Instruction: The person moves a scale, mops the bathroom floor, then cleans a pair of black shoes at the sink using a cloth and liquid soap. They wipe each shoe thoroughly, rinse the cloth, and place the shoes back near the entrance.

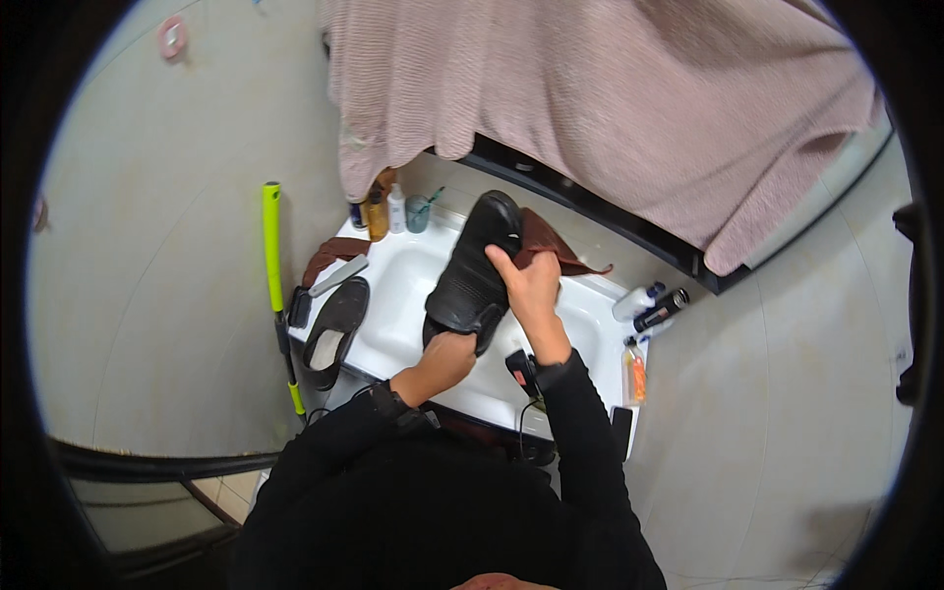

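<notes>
Across the top of your frame hangs a pink towel (590, 118), its upper edge cut off. Below it, at centre, the white sink (398, 275) is partly covered by your arms and the black shoe (472, 265), which you hold tilted over the basin, toe toward the top. Your left hand (441, 368) goes into the shoe's opening; its fingers are hidden inside, so you cannot tell how far they are closed. Your right hand (534, 290) is closed around the shoe's side, thumb flat on the upper, the other fingers mostly out of sight. A brown cloth (547, 246) sticks out behind that hand; you cannot see how much it grips. The second shoe (341, 320) lies left of centre. Small bottles (396, 209) stand at the sink's upper left corner.
</notes>
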{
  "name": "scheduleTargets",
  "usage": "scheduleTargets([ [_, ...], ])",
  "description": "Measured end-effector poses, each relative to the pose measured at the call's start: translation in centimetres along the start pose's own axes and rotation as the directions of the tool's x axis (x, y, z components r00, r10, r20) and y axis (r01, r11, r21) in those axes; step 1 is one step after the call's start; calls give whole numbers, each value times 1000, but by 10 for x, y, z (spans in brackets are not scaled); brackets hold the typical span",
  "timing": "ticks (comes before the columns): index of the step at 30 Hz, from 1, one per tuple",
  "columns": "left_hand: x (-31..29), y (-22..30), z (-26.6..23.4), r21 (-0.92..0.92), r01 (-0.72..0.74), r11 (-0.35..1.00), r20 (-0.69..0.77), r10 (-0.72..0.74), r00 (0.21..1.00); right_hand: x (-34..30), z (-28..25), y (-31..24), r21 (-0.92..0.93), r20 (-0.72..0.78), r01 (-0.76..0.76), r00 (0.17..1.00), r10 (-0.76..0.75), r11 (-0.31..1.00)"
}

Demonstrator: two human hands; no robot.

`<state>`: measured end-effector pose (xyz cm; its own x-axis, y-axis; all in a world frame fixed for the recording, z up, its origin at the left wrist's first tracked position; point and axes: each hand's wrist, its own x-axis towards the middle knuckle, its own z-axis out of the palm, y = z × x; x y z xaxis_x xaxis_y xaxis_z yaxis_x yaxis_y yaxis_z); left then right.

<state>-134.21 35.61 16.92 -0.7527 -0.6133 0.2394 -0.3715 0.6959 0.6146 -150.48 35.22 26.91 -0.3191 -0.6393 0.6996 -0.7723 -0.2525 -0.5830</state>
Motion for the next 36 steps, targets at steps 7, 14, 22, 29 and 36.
scheduleTargets([
  [7, 13, 7, -26, -926, 16, -377, 69, -128, 989, -28, 36, 41, 231, -212, -243, 932, 292, 942],
  [14, 6, -22, -23, -977, -25, -212, 49, -338, 940, -47, 17, 99, 761, 191, -624, 478, 858, 177],
  [22, -6, -27, -1, -617, -19, 787, -222, -151, 963, -72, 30, 33, -79, 263, 380, 900, -348, 922],
  [29, -14, -29, -4, 256, 77, 963, -60, -64, 996, -56, 32, 15, 113, 292, -325, 914, 281, 939],
  [36, -13, -43, -6, -155, 89, 984, -122, -108, 987, -65, 35, 43, 29, 195, 29, 980, -34, 999],
])
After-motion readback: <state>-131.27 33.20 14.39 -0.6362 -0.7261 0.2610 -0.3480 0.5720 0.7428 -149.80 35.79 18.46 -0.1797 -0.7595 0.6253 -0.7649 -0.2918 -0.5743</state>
